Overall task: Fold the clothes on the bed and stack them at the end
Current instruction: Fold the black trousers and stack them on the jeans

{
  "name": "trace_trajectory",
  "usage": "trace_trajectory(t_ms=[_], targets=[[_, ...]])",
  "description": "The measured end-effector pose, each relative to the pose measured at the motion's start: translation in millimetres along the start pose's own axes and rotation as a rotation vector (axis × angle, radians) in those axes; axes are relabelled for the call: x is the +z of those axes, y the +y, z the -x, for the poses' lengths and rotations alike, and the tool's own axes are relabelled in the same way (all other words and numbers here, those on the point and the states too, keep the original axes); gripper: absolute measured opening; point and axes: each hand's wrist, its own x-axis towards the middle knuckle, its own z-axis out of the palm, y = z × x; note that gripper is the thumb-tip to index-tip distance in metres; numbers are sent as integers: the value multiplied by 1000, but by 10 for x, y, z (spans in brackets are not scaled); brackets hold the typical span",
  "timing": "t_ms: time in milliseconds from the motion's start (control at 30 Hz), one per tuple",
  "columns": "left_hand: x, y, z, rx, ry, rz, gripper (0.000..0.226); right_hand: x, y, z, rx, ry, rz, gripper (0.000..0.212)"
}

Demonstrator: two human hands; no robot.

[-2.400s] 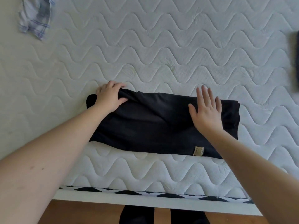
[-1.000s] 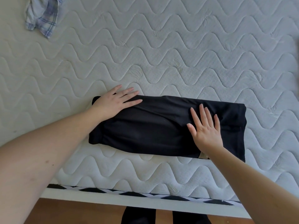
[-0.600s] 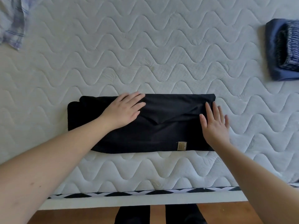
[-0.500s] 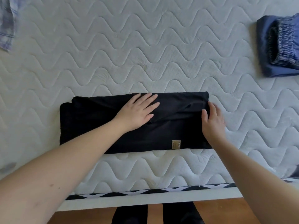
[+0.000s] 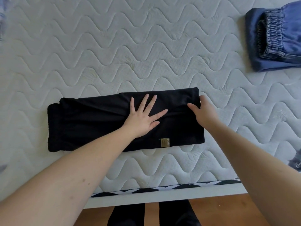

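A black garment (image 5: pixel 91 124), folded into a long band with a small tan label on its near edge, lies across the white quilted mattress (image 5: pixel 146 46). My left hand (image 5: pixel 143 118) presses flat on the middle of the garment, fingers spread. My right hand (image 5: pixel 203 113) is at the garment's right end, thumb on top and fingers curled over the edge, gripping that end. A stack of folded blue clothes (image 5: pixel 276 38), denim on top, sits at the far right of the bed.
The mattress's near edge has a black-and-white zigzag band (image 5: pixel 162 190) above a white frame. Below it are wooden floor and my dark-clad legs (image 5: pixel 151 214). A grey item (image 5: pixel 296 162) shows at the right edge, and a scrap of pale plaid cloth (image 5: pixel 1 17) at the top left.
My left hand slid right from the garment's left end to its middle and spread flat. My right hand moved to the right end and curled round it. The view swung right, showing the blue stack.
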Motion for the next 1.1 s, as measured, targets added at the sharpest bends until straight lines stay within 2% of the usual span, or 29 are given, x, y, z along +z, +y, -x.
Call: trace_trajectory(t_ms=[133,267,333,433,533,700,833,1000,1100], targets=[[-5,-33,16,9,2,37,58,3,91,61,86,47,-157,20],[-105,-68,2,-84,46,217,62,-11,88,187,51,239,-274,14],[-153,-83,-8,-99,91,299,58,12,85,214,4,204,-247,13],[-208,-101,-16,-112,136,417,49,67,73,208,9,109,-215,25],[-226,-131,-9,-114,155,472,44,94,44,195,78,129,-273,34],[-215,-171,1,-99,155,488,41,127,4,187,136,173,-311,31],[-232,-173,-19,-126,162,549,40,112,-17,191,172,168,-338,38],[-265,-163,-25,-143,163,583,39,140,38,277,87,131,-366,42],[-276,-160,-15,-141,160,588,39,176,79,304,66,93,-375,37]])
